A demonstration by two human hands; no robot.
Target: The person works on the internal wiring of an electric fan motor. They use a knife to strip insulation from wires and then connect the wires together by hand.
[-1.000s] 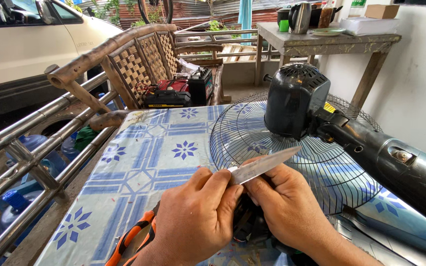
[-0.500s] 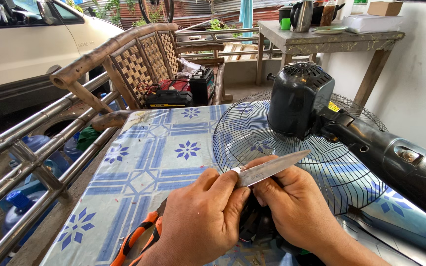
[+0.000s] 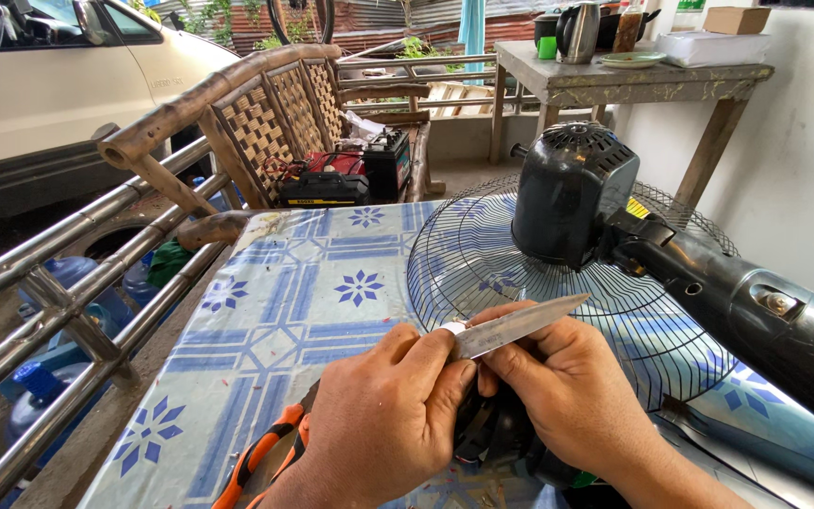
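Knife (image 3: 518,326) handle hidden inside my left hand (image 3: 383,424); only blade shows. Dark part (image 3: 499,435) under both hands mostly covered, can't tell what it is. Orange-handled pliers (image 3: 261,454) cut by bottom edge, jaws hidden under left wrist. Fan neck (image 3: 765,311) runs off right edge.

It was a home's open porch used for repairs: a woven bamboo chair (image 3: 266,123) stood far left, a white car (image 3: 58,85) parked beyond, and kettle (image 3: 578,31) and dishes sat on the far table (image 3: 633,80).
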